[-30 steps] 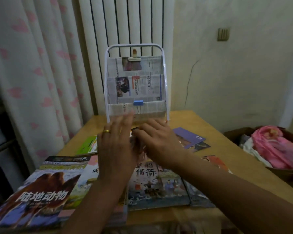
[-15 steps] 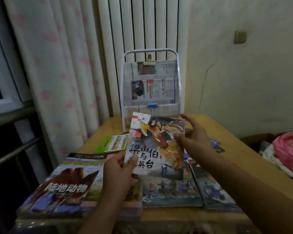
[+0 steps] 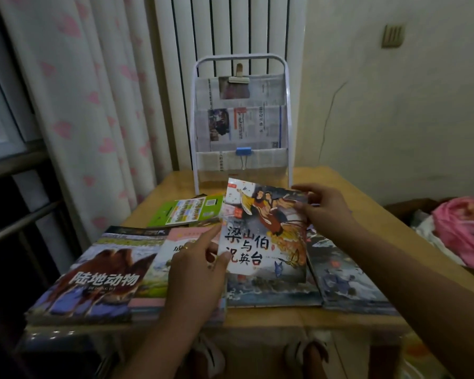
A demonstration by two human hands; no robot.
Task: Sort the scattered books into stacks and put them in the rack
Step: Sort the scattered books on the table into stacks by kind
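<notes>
Wooden table (image 3: 367, 214), rack (image 3: 242, 119) behind; left hand (image 3: 197, 269), right hand (image 3: 320, 206) fingers pinching picture book (image 3: 263, 233) above scattered books (image 3: 93, 274).

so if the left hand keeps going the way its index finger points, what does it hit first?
Likely the green book lying flat past the fingertip. The left hand pinches the illustrated book with its index pointing up-right along the edge. Depth is unclear.

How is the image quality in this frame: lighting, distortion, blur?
Head view: dim, warm light; corners darken; wide-angle bending of the curtain at left; title on the held book legible; left hand and right hand reasonably sharp.
</notes>
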